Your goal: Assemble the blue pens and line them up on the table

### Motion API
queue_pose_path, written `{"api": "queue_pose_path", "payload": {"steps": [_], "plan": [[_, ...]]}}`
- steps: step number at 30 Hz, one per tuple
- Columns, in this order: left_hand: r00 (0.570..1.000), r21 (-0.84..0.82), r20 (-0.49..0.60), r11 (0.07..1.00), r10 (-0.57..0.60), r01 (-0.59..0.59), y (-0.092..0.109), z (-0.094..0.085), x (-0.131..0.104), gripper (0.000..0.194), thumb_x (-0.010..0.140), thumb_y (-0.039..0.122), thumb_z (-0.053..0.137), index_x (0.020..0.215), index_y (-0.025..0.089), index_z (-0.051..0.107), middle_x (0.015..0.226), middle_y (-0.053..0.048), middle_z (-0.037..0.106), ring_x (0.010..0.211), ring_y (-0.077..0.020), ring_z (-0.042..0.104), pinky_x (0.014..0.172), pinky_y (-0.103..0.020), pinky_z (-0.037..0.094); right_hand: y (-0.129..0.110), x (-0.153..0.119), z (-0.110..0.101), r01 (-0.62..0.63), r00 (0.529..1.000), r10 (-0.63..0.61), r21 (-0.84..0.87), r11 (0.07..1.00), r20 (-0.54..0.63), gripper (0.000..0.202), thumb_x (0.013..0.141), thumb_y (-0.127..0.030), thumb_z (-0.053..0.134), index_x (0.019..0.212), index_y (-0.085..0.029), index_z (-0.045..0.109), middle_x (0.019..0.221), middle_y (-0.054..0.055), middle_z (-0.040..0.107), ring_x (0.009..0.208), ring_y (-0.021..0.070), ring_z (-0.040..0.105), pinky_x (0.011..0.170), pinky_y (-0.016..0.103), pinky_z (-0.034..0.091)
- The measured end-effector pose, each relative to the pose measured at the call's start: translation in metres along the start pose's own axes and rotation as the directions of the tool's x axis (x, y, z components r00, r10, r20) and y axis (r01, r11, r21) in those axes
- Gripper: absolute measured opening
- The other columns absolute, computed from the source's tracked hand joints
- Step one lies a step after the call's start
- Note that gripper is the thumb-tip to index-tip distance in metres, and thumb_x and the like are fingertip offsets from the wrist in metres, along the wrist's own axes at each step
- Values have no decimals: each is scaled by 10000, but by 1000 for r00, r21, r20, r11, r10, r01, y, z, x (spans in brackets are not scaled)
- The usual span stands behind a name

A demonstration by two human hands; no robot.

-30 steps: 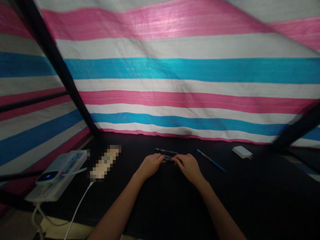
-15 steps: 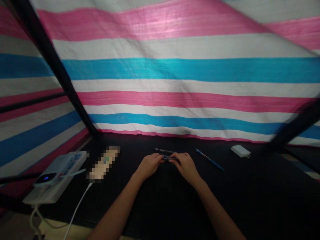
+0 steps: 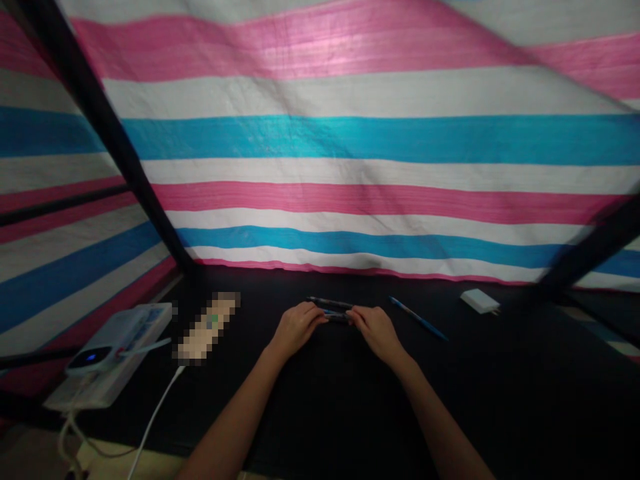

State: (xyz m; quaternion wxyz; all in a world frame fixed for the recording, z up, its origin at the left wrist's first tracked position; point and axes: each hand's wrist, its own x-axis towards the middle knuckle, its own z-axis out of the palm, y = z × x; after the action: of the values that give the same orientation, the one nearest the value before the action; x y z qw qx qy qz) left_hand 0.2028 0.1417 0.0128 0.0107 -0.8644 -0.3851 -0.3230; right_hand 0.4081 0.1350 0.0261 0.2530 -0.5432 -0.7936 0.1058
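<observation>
The left hand [image 3: 297,325] and the right hand [image 3: 374,327] meet near the middle of the desk [image 3: 330,413], close together but apart. Between them lies a held pen [image 3: 337,317], dark with a bit of blue, running sideways. The fingers of each hand are bent and drawn together, with one end of this pen pinched in each; how firmly they press cannot be told, nor whether the pen touches the desk.

Just behind it, a dark pen [image 3: 327,302] lies at a slight slant, its right end close to the right hand's fingers. To the right of that hand, a blue pen [image 3: 417,318] lies slantwise on the desk, and farther right is a white charger [image 3: 480,301] with its prongs pointing right.

Well to the left, a blurred-out tan object [image 3: 209,327] lies with a white cable [image 3: 156,410] at its near end. Beside it, a power bank [image 3: 95,347] with a lit display rests on a pale box [image 3: 117,383]. A striped sheet [image 3: 350,140] hangs behind the desk.
</observation>
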Motion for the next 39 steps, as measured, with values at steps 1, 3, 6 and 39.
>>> {"api": "queue_pose_path", "payload": {"steps": [1, 3, 6, 39], "plan": [[1000, 13, -21, 1000, 10, -10, 0, 0, 0, 163, 869, 287, 458, 868, 175, 576, 812, -31, 593, 764, -151, 545, 689, -258, 444, 0, 0, -1, 28, 1000, -28, 35, 999, -14, 214, 867, -335, 428, 828, -202, 590, 788, 8, 625, 753, 151, 558, 685, 274, 333], [999, 30, -43, 999, 28, -27, -1, 1, -1, 159, 869, 285, 460, 865, 175, 576, 804, -30, 591, 748, -148, 544, 674, -253, 445, -1, 0, -1, 98, 994, -94, 76, 992, -54, 142, 844, -307, 477, 902, -211, 565, 888, 11, 605, 837, 148, 546, 728, 274, 342], [996, 58, -51, 996, 68, -65, -2, 3, -2, 171, 876, 285, 449, 886, 174, 578, 792, -27, 590, 718, -137, 545, 653, -244, 442, -2, 0, 0, 139, 989, -131, 110, 984, -70, 147, 864, -261, 434, 847, -210, 570, 910, 19, 587, 866, 149, 535, 763, 288, 347], [992, 123, 90, 989, -87, 76, -6, 8, 3, 329, 792, 277, 569, 1078, 190, 432, 1104, -77, 467, 1002, -211, 486, 826, -359, 441, -7, -2, -10, -167, 949, 83, -260, 951, -305, 316, 802, -394, 460, 575, -186, 533, 578, 4, 579, 628, 150, 516, 641, 294, 268]]}}
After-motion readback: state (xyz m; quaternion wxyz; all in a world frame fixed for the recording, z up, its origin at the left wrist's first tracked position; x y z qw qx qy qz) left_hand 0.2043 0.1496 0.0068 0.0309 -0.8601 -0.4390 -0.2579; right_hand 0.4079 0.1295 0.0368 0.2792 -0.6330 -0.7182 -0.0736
